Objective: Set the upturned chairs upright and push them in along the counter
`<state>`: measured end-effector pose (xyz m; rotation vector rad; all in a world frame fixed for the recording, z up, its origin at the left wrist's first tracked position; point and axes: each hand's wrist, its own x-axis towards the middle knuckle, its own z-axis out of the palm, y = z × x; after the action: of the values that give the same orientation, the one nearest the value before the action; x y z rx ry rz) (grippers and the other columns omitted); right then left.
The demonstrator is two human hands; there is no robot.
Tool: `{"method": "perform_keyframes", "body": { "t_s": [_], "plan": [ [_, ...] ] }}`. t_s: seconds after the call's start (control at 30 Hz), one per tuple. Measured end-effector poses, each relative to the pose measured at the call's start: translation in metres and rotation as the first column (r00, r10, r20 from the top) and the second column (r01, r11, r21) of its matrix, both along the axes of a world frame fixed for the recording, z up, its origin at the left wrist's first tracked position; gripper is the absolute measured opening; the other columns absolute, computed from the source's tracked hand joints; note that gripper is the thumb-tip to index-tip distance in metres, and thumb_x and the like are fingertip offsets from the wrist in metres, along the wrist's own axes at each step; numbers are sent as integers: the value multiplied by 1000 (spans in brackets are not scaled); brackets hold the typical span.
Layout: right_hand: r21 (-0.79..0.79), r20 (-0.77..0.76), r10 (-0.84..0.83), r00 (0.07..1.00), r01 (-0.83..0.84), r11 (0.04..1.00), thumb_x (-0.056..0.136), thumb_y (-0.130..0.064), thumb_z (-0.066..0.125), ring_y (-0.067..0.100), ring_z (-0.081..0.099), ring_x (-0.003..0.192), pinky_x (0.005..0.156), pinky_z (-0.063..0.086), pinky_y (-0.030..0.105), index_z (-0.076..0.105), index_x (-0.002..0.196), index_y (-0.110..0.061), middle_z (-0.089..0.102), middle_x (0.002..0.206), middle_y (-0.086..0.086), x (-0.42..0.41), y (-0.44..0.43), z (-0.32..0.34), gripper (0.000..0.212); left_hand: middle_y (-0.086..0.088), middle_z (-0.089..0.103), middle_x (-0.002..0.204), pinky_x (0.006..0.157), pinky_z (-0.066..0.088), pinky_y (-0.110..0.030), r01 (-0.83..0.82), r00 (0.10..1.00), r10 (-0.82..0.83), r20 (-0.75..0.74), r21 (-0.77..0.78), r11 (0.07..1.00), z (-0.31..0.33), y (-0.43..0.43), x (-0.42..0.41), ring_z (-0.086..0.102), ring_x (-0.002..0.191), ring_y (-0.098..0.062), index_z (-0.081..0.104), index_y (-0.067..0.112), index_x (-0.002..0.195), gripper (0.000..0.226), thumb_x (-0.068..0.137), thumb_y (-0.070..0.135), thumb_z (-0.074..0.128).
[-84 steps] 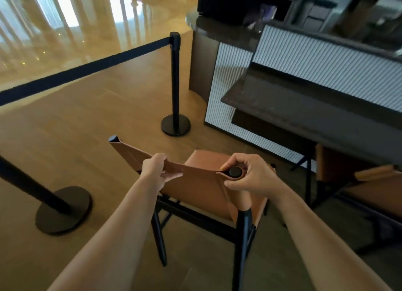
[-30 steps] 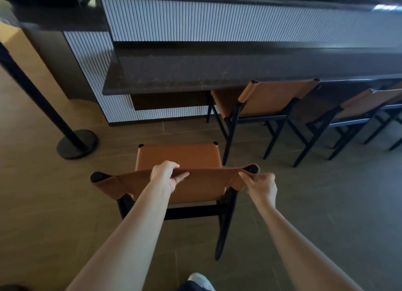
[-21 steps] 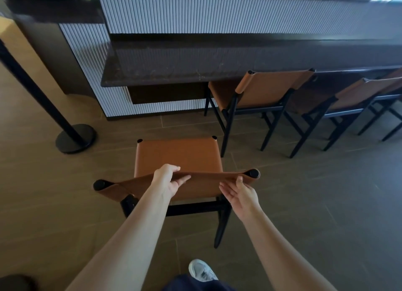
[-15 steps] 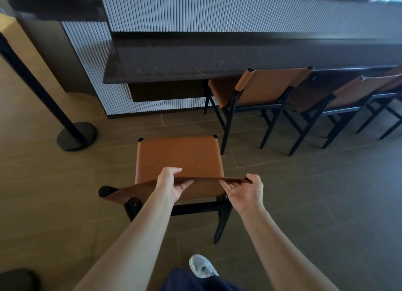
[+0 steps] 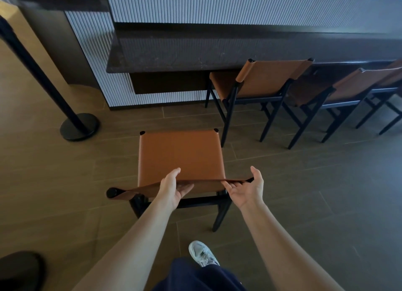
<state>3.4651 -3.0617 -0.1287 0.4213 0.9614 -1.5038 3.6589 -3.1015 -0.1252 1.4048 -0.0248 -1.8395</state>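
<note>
A chair (image 5: pixel 181 155) with a tan leather seat and black frame stands upright on the floor, its seat facing the dark counter (image 5: pixel 195 58) with a gap of floor between them. My left hand (image 5: pixel 173 188) pinches the top of its backrest near the middle, thumb over the front edge and fingers behind. My right hand (image 5: pixel 245 188) is at the backrest's right end. Its straight fingers touch the near face and its thumb points up beside the post.
Two more tan chairs (image 5: pixel 267 82) (image 5: pixel 348 86) stand tucked under the counter to the right. A black stanchion base (image 5: pixel 79 126) sits at the left, another base (image 5: pixel 19 269) at the bottom left. My shoe (image 5: pixel 201 256) is behind the chair.
The chair has been turned from the stanchions to face the counter and has moved slightly toward it. My right hand has left the right post's cap and now lies flat against the backrest.
</note>
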Motion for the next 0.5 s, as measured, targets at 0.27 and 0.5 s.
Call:
{"method": "perform_keyframes", "body": {
  "t_s": [0.27, 0.5],
  "plan": [
    [229, -238, 261, 936, -207, 951, 95, -39, 58, 33, 64, 103, 86, 52, 45, 49, 129, -3, 64, 112, 20, 4, 6, -3, 51, -18, 65, 113, 82, 57, -47, 225, 938, -218, 269, 5, 974, -9, 26, 13, 67, 97, -33, 35, 14, 145, 68, 93, 56, 51],
    [300, -211, 411, 887, -341, 891, 85, -51, 66, 32, 63, 106, 73, 55, 44, 42, 139, -9, 61, 120, 20, 20, 11, -20, 72, -20, 61, 116, 90, 52, -52, -27, 985, 14, 171, 75, 997, -17, 32, 25, 66, 98, -35, 30, 21, 147, 81, 85, 69, 50]
  ]
}}
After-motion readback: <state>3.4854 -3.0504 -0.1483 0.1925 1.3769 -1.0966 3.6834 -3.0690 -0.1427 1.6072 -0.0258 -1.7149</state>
